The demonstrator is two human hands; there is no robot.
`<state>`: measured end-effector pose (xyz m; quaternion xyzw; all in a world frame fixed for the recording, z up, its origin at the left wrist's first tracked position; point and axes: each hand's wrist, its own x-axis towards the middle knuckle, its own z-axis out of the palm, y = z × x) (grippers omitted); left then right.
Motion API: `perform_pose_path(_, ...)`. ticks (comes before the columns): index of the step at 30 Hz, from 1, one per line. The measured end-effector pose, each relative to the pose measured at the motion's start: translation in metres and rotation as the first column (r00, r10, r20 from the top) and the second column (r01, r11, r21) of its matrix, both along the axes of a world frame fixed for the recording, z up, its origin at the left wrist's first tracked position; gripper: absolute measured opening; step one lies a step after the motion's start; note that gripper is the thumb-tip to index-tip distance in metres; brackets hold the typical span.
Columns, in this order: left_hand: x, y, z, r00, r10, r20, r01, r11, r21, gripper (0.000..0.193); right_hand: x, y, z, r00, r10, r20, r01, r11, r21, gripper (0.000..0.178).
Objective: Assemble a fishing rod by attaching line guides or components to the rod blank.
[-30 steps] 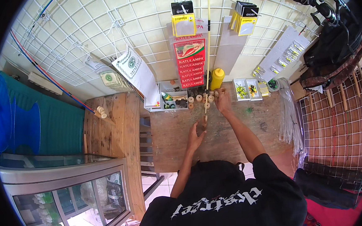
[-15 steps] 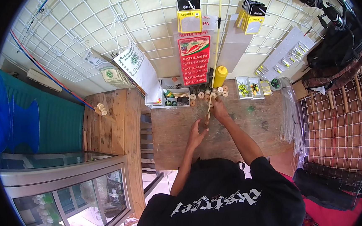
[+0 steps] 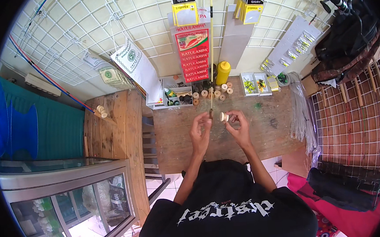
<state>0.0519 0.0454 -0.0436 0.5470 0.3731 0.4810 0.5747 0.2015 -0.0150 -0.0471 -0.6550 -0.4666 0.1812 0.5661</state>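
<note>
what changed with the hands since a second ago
The right hand drew back from the row of spools at the far edge of the wooden table and now holds a small pale spool near the left hand. The left hand kept its grip on the thin rod. The yellow bottle stayed put.

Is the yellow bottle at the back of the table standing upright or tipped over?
Upright. The yellow bottle stands on its base on the wooden table, cap pointing up, beside the small spools.
</note>
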Motion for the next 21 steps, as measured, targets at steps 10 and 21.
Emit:
perform_pose_path(10, 0.005, -0.017, 0.017, 0.925, -0.328, 0.191, 0.347, 0.935, -0.077, 0.039, -0.014, -0.028, 0.032, 0.996, 0.085, -0.003, -0.085, 0.996, 0.035, 0.036)
perform_pose_path(21, -0.017, -0.027, -0.005, 0.926, -0.337, 0.169, 0.366, 0.911, -0.190, 0.034, -0.018, -0.041, 0.031, 0.972, 0.224, 0.077, -0.218, 0.973, -0.076, 0.030)
